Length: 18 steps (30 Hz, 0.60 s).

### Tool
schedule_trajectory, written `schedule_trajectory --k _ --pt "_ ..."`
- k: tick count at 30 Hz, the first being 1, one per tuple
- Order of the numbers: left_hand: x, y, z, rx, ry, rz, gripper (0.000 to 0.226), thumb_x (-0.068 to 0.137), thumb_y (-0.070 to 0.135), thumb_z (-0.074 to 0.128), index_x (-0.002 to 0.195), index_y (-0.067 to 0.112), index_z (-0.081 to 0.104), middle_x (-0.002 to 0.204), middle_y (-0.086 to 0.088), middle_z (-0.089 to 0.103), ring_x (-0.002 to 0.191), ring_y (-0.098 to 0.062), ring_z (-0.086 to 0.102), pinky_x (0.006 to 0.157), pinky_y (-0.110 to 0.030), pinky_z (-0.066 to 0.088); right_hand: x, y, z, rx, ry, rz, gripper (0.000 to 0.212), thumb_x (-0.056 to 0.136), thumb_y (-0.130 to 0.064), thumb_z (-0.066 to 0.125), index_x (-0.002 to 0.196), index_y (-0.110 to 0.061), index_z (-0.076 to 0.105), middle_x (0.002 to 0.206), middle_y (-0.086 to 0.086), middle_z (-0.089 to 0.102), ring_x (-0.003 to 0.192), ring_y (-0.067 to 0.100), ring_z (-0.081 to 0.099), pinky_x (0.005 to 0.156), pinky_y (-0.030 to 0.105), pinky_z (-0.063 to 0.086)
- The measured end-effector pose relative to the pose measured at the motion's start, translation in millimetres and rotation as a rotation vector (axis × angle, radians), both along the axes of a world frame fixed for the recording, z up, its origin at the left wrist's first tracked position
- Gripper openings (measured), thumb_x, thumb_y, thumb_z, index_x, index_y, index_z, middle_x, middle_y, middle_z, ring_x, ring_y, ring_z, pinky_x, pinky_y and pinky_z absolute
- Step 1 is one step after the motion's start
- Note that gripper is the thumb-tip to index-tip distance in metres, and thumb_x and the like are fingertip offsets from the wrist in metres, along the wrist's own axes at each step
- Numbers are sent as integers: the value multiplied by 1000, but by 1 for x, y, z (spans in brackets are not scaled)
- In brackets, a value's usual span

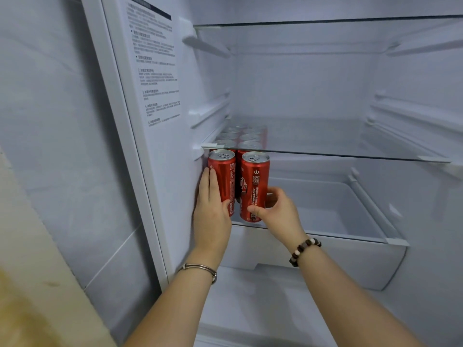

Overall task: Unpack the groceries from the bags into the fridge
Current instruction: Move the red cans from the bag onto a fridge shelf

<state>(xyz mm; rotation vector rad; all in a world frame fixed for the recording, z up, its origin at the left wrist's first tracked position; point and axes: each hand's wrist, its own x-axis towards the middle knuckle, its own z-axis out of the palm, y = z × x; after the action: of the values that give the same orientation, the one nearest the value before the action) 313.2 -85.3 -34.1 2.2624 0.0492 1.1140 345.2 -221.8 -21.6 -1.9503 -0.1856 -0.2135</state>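
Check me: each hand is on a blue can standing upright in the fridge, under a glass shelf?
Only the colour is wrong: the head view shows both are red. The left hand grips the left can, the right hand the right can, both upright under the glass shelf.

Reaches forward and up with both forearms. Holds the left can (226,176) in the left hand (211,214), fingers straight along its side, thumb across its front. Pinches the right can (255,186) low with the right hand (278,211), thumb in front, fingers curled behind.

Red cola cans (254,186) upright, two rows, left end of lower fridge shelf (313,232).
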Motion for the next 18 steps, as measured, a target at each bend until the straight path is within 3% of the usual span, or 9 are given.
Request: schedule_trajectory --k 12,18 --pt "4 0 -6 -138 -41 -42 70 88 2 60 148 12 26 153 -2 27 137 -17 34 105 -24 30 1 9 2 -21 18 34 55 74 -25 79 121 -17 51 115 -3 62 103 10 59 82 22 47" --pt "7 2 -12 -73 -89 -30 69 87 1 61 147 8 27 152 -8 30 137 -19 32 109 -30 31 -1 10 1 -37 7 23 55 75 -27 78 122 -18 51 117 -4 62 105 9 59 83 20 46"
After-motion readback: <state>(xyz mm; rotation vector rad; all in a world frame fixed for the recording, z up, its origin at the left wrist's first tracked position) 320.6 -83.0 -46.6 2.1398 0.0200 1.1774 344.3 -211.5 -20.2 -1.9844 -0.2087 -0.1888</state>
